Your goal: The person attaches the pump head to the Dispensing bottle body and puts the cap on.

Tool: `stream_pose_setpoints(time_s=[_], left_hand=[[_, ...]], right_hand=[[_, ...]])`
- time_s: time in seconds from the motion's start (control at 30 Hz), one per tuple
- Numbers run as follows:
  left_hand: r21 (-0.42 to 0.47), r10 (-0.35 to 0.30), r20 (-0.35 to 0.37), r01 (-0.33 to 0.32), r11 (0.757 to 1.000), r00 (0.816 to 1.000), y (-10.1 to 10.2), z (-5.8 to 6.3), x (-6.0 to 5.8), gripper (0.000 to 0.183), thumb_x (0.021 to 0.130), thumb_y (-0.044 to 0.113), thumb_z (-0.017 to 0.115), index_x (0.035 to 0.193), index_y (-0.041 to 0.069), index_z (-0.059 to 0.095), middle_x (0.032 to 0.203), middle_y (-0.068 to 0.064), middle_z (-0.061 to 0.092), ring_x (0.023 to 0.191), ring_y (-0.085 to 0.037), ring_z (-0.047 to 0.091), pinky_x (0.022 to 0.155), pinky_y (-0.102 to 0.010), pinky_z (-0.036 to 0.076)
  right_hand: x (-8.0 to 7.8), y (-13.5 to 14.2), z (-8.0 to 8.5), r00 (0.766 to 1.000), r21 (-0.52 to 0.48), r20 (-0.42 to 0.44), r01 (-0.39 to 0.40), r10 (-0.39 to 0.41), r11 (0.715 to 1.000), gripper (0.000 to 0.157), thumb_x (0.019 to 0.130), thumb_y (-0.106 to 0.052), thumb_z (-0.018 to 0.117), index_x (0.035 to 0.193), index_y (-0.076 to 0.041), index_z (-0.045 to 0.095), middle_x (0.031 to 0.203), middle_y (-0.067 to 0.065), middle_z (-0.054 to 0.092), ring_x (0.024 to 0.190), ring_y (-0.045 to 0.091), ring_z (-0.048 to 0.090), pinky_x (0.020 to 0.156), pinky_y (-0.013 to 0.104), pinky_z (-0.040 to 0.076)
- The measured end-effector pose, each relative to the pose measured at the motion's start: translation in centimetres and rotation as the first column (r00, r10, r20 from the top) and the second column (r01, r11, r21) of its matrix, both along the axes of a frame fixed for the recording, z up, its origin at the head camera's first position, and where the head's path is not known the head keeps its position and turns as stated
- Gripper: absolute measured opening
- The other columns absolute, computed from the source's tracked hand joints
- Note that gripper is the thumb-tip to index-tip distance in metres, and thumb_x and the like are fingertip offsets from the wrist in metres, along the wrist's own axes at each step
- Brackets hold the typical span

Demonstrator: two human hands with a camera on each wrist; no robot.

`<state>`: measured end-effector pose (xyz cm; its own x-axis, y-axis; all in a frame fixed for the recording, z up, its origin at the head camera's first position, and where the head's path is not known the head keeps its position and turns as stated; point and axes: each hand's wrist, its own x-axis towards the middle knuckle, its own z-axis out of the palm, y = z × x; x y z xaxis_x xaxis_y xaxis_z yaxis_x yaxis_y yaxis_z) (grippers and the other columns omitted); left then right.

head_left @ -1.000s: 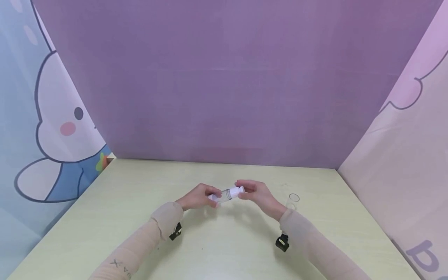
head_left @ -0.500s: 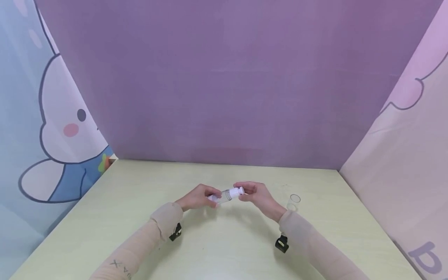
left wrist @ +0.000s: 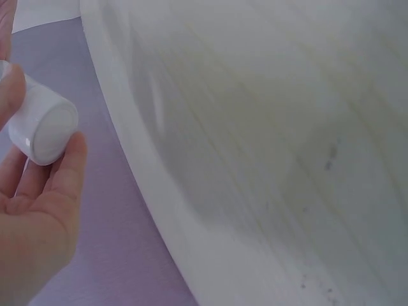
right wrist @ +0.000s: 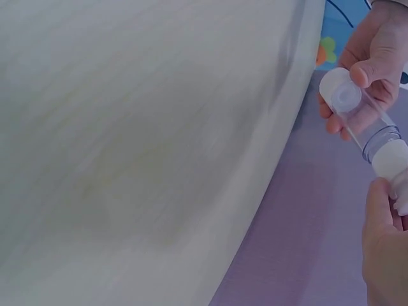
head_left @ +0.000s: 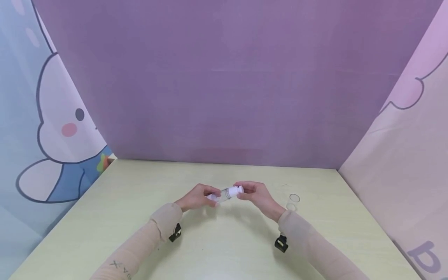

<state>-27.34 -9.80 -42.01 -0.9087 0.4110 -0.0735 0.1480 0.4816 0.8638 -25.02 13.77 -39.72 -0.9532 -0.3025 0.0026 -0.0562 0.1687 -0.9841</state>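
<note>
A small pump bottle [head_left: 224,195] with a clear body is held tilted above the table between both hands. My left hand [head_left: 196,197] grips its white base end, with the thumb on one side and fingers on the other. In the left wrist view the round white base [left wrist: 52,131] faces the camera. The white collar [head_left: 235,191] at the bottle's other end sits between the thumb and fingers of my right hand [head_left: 260,198]. The right wrist view shows the see-through body [right wrist: 368,127] between the two white ends; the collar's tip is partly hidden by my right hand.
A clear open-topped cylinder, like a bottle's overcap [head_left: 291,205], stands on the pale table [head_left: 217,249] just beyond my right wrist. A purple backdrop [head_left: 224,97] rises behind the table. Printed cloth panels flank it on both sides.
Both hands keep their hold on the bottle in nearly the same place. Only a very slight shift of the right hand and the view shows.
</note>
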Motion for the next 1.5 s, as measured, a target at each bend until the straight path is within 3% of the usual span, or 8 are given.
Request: stream_pose_setpoints(time_s=[0.37,0.77,0.97,1.17,1.5], left_hand=[[0.075,-0.016,-0.002,0.016,0.997,1.0,-0.08,-0.19,-0.08,0.039,0.077,0.006,0.07,0.116,0.006,0.063,0.12,-0.012,0.061,0.107,-0.022,0.055,0.092,-0.038,0.044],[0.084,-0.016,0.004,0.015,0.996,1.0,0.0,0.39,0.35,0.04,0.078,0.007,0.07,0.117,0.004,0.062,0.122,-0.014,0.059,0.11,-0.025,0.055,0.093,-0.039,0.043],[0.067,0.0,0.013,-0.001,0.998,1.0,-0.02,0.1,0.17,0.038,0.078,0.008,0.071,0.115,0.008,0.064,0.121,-0.011,0.061,0.108,-0.022,0.056,0.094,-0.039,0.043],[0.06,0.005,0.017,-0.006,0.998,1.0,-0.03,0.03,0.25,0.037,0.078,0.007,0.071,0.114,0.009,0.064,0.12,-0.01,0.061,0.107,-0.021,0.056,0.093,-0.04,0.043],[0.068,-0.013,0.025,0.011,0.998,1.0,-0.08,-0.32,0.01,0.038,0.078,0.007,0.07,0.115,0.009,0.064,0.12,-0.01,0.061,0.106,-0.02,0.056,0.093,-0.039,0.043]], right_hand=[[-0.06,-0.24,0.0,0.998,0.013,0.014,0.067,-0.067,0.998,0.038,0.08,-0.004,0.068,0.117,-0.004,0.061,0.119,0.013,0.061,0.104,0.019,0.06,0.089,0.034,0.048],[-0.1,-0.4,-0.18,0.993,0.026,0.012,0.115,-0.115,0.993,0.035,0.08,-0.007,0.068,0.115,-0.003,0.062,0.111,0.012,0.065,0.096,0.017,0.062,0.087,0.034,0.048],[-0.05,-0.51,-0.27,0.992,0.03,0.011,0.122,-0.122,0.992,0.037,0.081,-0.008,0.068,0.116,-0.001,0.061,0.109,0.011,0.066,0.094,0.015,0.062,0.087,0.034,0.049],[-0.02,-0.38,-0.39,0.994,0.011,0.02,0.109,-0.109,0.994,0.038,0.08,-0.009,0.069,0.116,-0.002,0.061,0.111,0.011,0.065,0.096,0.016,0.062,0.087,0.033,0.048],[0.01,-0.04,-0.09,1.0,-0.063,0.016,0.0,0.001,0.998,0.047,0.078,0.001,0.067,0.123,-0.005,0.057,0.126,0.01,0.058,0.119,0.022,0.051,0.093,0.032,0.045]])
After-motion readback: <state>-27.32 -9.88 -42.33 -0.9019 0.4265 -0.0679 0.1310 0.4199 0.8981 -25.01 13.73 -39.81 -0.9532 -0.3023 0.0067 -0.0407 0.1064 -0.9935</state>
